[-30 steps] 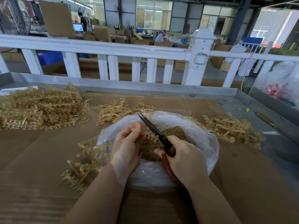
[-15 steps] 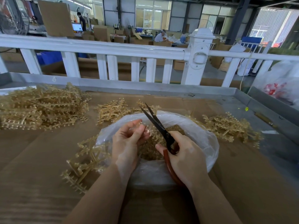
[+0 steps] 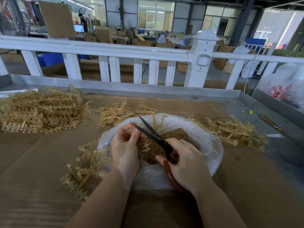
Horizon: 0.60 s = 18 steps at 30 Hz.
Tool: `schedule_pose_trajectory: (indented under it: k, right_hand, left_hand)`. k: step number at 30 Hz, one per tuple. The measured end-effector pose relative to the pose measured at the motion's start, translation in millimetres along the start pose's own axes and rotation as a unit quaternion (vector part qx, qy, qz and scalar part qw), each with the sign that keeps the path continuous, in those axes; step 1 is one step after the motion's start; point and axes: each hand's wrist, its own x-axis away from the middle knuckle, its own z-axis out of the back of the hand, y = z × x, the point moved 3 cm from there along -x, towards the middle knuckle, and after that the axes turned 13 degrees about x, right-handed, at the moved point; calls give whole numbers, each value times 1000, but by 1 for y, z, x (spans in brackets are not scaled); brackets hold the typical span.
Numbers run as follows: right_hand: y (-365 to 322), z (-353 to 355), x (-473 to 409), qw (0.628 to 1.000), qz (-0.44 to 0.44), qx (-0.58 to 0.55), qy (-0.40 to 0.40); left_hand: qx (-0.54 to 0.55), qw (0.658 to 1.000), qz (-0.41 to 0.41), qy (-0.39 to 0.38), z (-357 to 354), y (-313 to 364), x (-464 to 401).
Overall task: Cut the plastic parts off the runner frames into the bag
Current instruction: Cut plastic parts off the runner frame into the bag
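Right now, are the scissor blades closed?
No, the scissors in the right hand have their blades spread in a V above the bag.

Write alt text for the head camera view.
Over an open clear plastic bag of cut tan parts, the left hand pinches a runner frame while the right hand holds open scissors to it. More tan runner frames lie piled on the cardboard-covered table.
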Motion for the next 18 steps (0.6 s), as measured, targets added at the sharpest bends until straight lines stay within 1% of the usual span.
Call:
schedule_pose_trajectory:
  k: [3, 6, 9, 14, 18]
  right_hand:
    - [-6, 1, 1, 999, 36, -22, 14]
    - [-3, 0, 0, 1000, 8, -17, 23]
    - [1, -3, 0, 1000, -12, 12, 8]
    - [0, -8, 0, 999, -8, 46, -24]
    - [0, -7, 1, 999, 1, 47, -28]
  left_hand:
    - [-12, 1000, -8, -13, 1, 1, 1]
    - [-9, 1000, -6, -20, -2, 3, 4]
    - [-9, 1000, 10, -20, -3, 4, 4]
    - [20, 997, 51, -45, -6, 4, 5]
    - [45, 996, 74, -31, -5, 5, 4]
